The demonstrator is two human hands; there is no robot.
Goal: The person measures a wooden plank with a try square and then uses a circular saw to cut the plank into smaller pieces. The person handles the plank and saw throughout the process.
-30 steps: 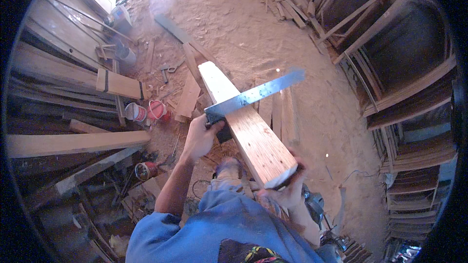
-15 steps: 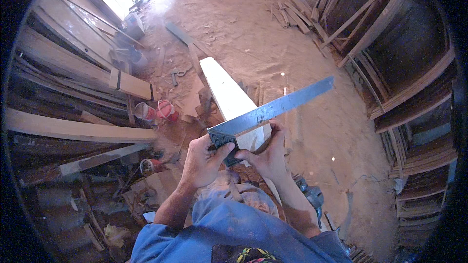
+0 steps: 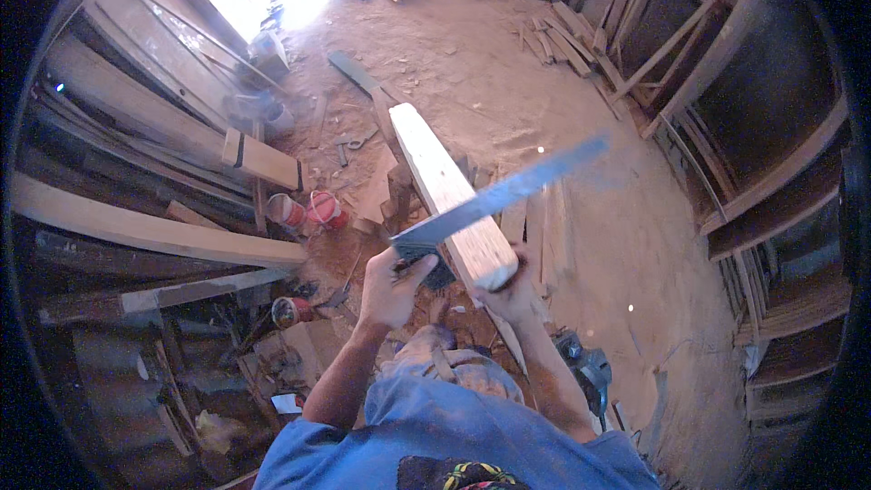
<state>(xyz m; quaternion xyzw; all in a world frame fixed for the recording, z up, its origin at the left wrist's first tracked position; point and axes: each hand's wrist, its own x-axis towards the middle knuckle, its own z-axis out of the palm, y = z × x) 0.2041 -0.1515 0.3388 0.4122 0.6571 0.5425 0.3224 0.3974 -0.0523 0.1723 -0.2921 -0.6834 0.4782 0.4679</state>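
My left hand (image 3: 388,292) is closed round the dark stock of a try square (image 3: 494,200), thumb on top. The square's long metal blade reaches to the right over a pale wooden beam (image 3: 435,163) and is smeared by motion at its far end. Pointing away from me, the beam is narrower in view at its far end. My right hand (image 3: 515,298) grips the beam's near end from below and the right side, its fingers partly hidden under the wood.
Red-and-white buckets (image 3: 324,209) stand left of the beam. Long timbers (image 3: 163,227) are stacked along the left side. A power tool (image 3: 588,367) lies by my right forearm. Wooden frames (image 3: 717,82) lean on the right, and scraps (image 3: 562,45) litter the sandy floor.
My right hand has moved from beside the square's stock to beneath the beam's near end. The beam has turned, showing more of its near end. The blade now looks blurred.
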